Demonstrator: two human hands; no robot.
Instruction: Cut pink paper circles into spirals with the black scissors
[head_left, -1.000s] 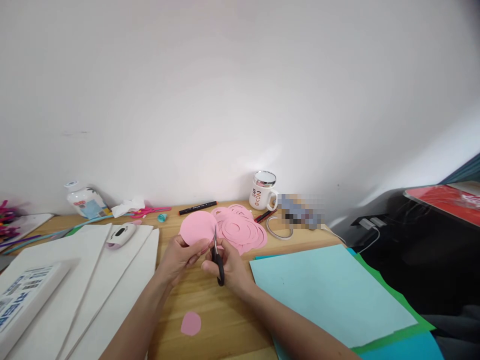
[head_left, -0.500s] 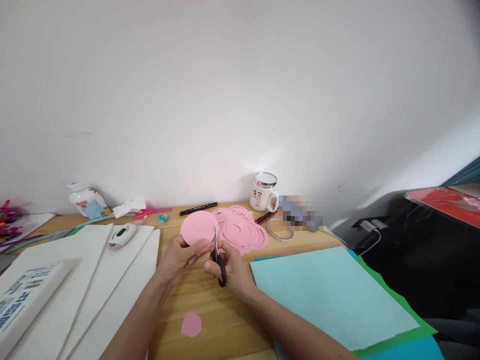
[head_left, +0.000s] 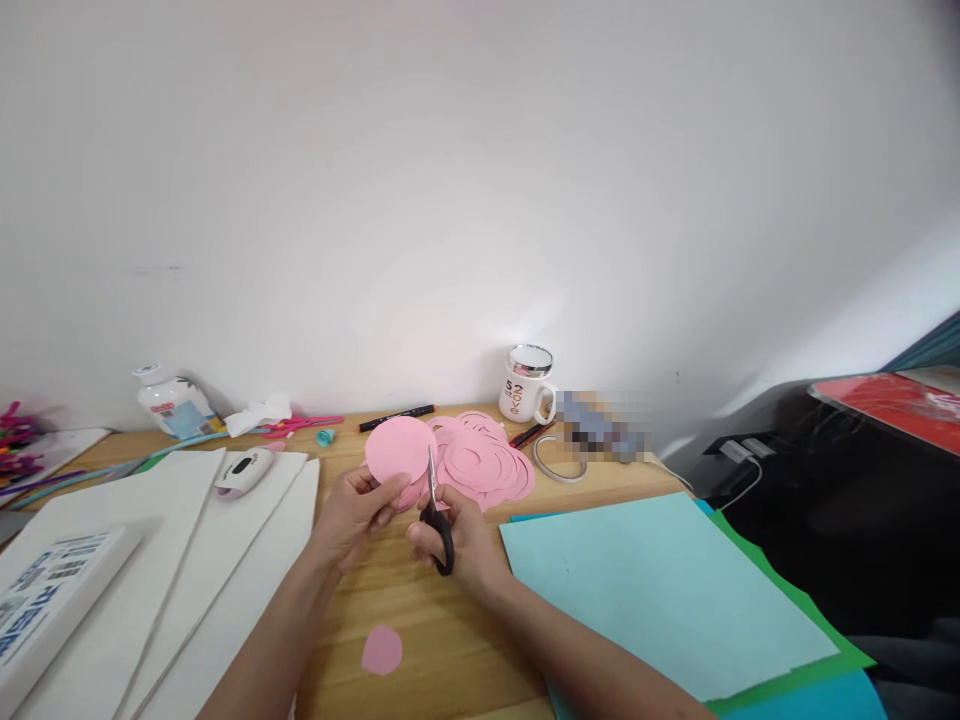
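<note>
My left hand (head_left: 367, 510) pinches the lower edge of a round pink paper disc (head_left: 399, 450), tilted up over the table. In my right hand (head_left: 454, 540) is a pair of scissors (head_left: 436, 515) with black handles, blades pointing up at the disc's right edge. The blades look nearly closed; whether paper lies between them I cannot tell. Just behind the scissors lies a loose heap of pink paper spirals (head_left: 484, 460). A small pink paper scrap (head_left: 382, 650) rests on the wood between my forearms.
At right lie light blue paper sheets (head_left: 660, 590) over green and blue ones. White paper sheets (head_left: 247, 590) cover the left, bearing a white device (head_left: 244, 472) and a box (head_left: 60, 590). A mug (head_left: 529, 385), a marker (head_left: 396, 418) and pink scissors (head_left: 304, 424) stand or lie near the wall.
The pink disc has shifted slightly to the right and turned a little in my left hand. The scissors stay almost in place.
</note>
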